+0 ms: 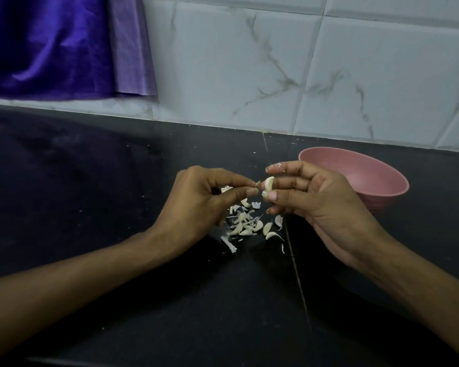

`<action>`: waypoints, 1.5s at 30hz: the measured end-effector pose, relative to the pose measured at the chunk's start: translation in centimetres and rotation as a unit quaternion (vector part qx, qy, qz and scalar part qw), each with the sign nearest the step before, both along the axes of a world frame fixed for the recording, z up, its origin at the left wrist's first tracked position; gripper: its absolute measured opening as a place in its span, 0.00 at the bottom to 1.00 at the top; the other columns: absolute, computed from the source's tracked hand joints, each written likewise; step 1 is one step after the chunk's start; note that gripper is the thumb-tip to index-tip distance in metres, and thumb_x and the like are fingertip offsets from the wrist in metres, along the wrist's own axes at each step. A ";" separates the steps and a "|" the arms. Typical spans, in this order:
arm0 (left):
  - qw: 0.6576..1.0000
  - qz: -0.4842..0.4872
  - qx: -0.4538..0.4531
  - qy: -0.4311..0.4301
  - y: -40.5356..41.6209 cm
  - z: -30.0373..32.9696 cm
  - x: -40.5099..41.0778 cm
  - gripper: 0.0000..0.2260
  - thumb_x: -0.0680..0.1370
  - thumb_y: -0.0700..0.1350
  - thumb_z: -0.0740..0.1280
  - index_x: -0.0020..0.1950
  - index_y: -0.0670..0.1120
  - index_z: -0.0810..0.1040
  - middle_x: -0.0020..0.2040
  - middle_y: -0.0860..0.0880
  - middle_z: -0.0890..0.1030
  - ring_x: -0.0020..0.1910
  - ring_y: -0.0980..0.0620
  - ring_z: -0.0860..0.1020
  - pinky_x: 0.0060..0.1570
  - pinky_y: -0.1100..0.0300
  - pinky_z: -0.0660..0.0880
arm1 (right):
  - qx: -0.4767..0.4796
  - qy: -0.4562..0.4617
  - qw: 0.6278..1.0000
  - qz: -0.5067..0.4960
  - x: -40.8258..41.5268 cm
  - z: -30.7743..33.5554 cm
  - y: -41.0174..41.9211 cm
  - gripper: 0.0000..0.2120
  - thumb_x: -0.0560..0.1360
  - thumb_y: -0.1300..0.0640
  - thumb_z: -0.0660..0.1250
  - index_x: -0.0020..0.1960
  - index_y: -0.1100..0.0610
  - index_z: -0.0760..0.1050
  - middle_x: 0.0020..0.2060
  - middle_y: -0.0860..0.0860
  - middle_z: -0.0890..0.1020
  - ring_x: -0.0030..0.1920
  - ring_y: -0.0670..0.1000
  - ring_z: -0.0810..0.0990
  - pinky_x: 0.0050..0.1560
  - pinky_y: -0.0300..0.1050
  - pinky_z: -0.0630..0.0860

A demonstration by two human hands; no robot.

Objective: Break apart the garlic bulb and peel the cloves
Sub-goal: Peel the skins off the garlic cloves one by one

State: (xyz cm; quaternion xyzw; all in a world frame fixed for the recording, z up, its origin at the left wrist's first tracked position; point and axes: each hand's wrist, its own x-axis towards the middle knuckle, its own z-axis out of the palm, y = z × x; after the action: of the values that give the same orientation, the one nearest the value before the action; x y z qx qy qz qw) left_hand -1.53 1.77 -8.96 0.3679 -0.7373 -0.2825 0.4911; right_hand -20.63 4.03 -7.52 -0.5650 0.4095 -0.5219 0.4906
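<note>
So the bulb looks already broken up, no whole bulb anywhere in view. Just below both hands, on the black worktop [117, 260], there's a loose pile of cloves and papery skins [245, 223] all mixed together. Some of those pieces look like smooth cloves, others are clearly just peel, but I can't tell how many in the heap are actually peeled.

Moving up: the right hand [316, 200] pinches one garlic clove [268, 184] between its thumb and fingertips, held up off the worktop. It looks mostly bare and pale. The left hand [196, 202] has thumb and forefinger pressed together right at the clove's tip, pinching what seems to be a bit of skin or the root end; there's also a scrap of white tucked under its fingers. My guess is this clove is nearly finished, and there are more waiting in the pile, so the job's somewhere in the middle.

Just beyond the right hand sits a pink bowl [368, 176], touching nothing. The part of its inside I can see shows no cloves, but the hand hides the near edge, so can't swear to it.
</note>
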 end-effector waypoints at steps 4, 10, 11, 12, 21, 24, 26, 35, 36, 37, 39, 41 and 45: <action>1.000 0.006 -0.005 0.005 -0.1 0.0 0.1 0.09 0.66 0.54 0.74 0.41 0.50 0.86 0.29 0.52 0.81 0.20 0.57 0.71 0.24 0.66 0.68 | -0.002 0.013 1.000 -0.001 0.1 0.2 0.1 0.19 0.63 0.63 0.74 0.54 0.59 0.79 0.48 0.60 0.85 0.44 0.52 0.84 0.41 0.42 0.81; 1.000 0.020 -0.013 0.018 0.0 0.2 0.1 0.11 0.62 0.56 0.77 0.35 0.49 0.84 0.26 0.51 0.80 0.20 0.57 0.67 0.23 0.65 0.65 | -0.001 0.019 1.000 -0.008 0.1 0.3 0.2 0.17 0.65 0.65 0.74 0.54 0.60 0.80 0.49 0.62 0.84 0.45 0.53 0.83 0.40 0.41 0.81; 0.999 0.022 -0.014 0.018 0.1 0.3 0.1 0.13 0.61 0.56 0.77 0.34 0.48 0.83 0.26 0.51 0.80 0.20 0.58 0.68 0.23 0.66 0.64 | 0.000 0.019 1.000 -0.008 0.1 0.3 0.1 0.16 0.66 0.66 0.74 0.54 0.60 0.80 0.49 0.62 0.84 0.45 0.53 0.83 0.39 0.41 0.81; 0.999 0.027 -0.012 0.017 0.0 0.3 0.1 0.14 0.61 0.56 0.77 0.33 0.47 0.82 0.25 0.52 0.79 0.20 0.59 0.68 0.23 0.67 0.64 | 0.000 0.018 1.000 -0.009 0.1 0.3 0.1 0.16 0.67 0.67 0.74 0.54 0.60 0.80 0.49 0.63 0.83 0.45 0.53 0.83 0.39 0.41 0.81; 1.000 0.022 0.007 -0.019 -0.5 -0.4 0.1 0.05 0.76 0.42 0.71 0.50 0.51 0.84 0.36 0.55 0.84 0.18 0.56 0.72 0.23 0.69 0.68 | -0.022 0.028 0.999 -0.002 0.1 0.4 0.3 0.15 0.69 0.67 0.72 0.55 0.59 0.81 0.45 0.55 0.86 0.43 0.48 0.84 0.38 0.40 0.81; 1.000 -0.006 0.001 -0.008 -0.4 -0.3 0.1 0.10 0.77 0.40 0.69 0.56 0.52 0.82 0.46 0.54 0.84 0.20 0.55 0.73 0.22 0.68 0.68 | -0.021 0.024 0.999 -0.008 0.2 0.4 0.3 0.16 0.70 0.67 0.72 0.57 0.60 0.79 0.42 0.57 0.85 0.40 0.50 0.84 0.35 0.40 0.80; 1.000 -0.025 -0.014 -0.003 -0.3 -0.2 0.1 0.11 0.76 0.41 0.70 0.57 0.51 0.81 0.48 0.54 0.83 0.21 0.55 0.73 0.23 0.68 0.69 | -0.020 0.022 1.000 -0.011 0.3 0.4 0.2 0.16 0.69 0.65 0.73 0.56 0.60 0.78 0.41 0.58 0.85 0.39 0.51 0.83 0.35 0.40 0.80; 0.998 -0.018 -0.055 0.000 -0.1 0.2 0.1 0.07 0.71 0.49 0.72 0.45 0.47 0.83 0.36 0.61 0.81 0.20 0.56 0.73 0.23 0.68 0.67 | -0.022 0.048 0.999 0.001 0.3 0.5 0.4 0.13 0.67 0.62 0.73 0.51 0.62 0.81 0.46 0.58 0.86 0.42 0.51 0.84 0.37 0.41 0.82; 0.999 -0.022 -0.042 0.003 0.0 0.2 0.0 0.09 0.70 0.50 0.72 0.45 0.46 0.82 0.31 0.61 0.80 0.19 0.57 0.72 0.22 0.68 0.67 | -0.020 0.048 0.999 0.005 0.3 0.5 0.5 0.13 0.66 0.61 0.73 0.51 0.62 0.81 0.46 0.58 0.86 0.43 0.51 0.84 0.37 0.41 0.82; 0.999 -0.027 -0.030 0.005 0.0 0.3 0.0 0.10 0.69 0.50 0.72 0.44 0.45 0.82 0.28 0.61 0.78 0.19 0.58 0.71 0.22 0.68 0.66 | -0.016 0.046 0.999 0.011 0.3 0.5 0.5 0.13 0.66 0.61 0.73 0.50 0.61 0.82 0.46 0.57 0.86 0.43 0.52 0.85 0.37 0.41 0.82; 0.999 -0.039 -0.009 0.014 0.1 0.4 -0.1 0.09 0.69 0.49 0.72 0.44 0.45 0.81 0.25 0.59 0.77 0.18 0.58 0.70 0.21 0.68 0.65 | -0.004 0.036 0.999 0.020 0.2 0.6 0.6 0.12 0.66 0.61 0.72 0.49 0.60 0.82 0.45 0.56 0.86 0.43 0.51 0.85 0.38 0.41 0.82; 0.998 -0.049 0.008 0.034 0.1 0.5 -0.1 0.08 0.68 0.49 0.73 0.43 0.46 0.80 0.24 0.57 0.77 0.18 0.58 0.70 0.21 0.67 0.65 | 0.007 0.024 0.999 0.030 0.2 0.7 0.5 0.12 0.65 0.61 0.72 0.49 0.59 0.82 0.44 0.56 0.86 0.42 0.51 0.84 0.38 0.41 0.82; 0.996 -0.043 0.026 0.071 0.1 0.6 -0.1 0.16 0.63 0.55 0.74 0.42 0.45 0.81 0.22 0.44 0.74 0.18 0.53 0.69 0.20 0.67 0.65 | 0.024 -0.002 0.999 0.044 0.3 0.8 0.5 0.11 0.65 0.61 0.72 0.47 0.59 0.83 0.42 0.57 0.86 0.39 0.49 0.83 0.37 0.40 0.82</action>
State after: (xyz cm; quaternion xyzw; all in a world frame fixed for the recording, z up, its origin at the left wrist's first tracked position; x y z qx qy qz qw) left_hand -1.65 1.87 -8.33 0.3280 -0.7081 -0.3480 0.5195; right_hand -20.30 4.50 -6.75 -0.5697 0.3952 -0.4911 0.5273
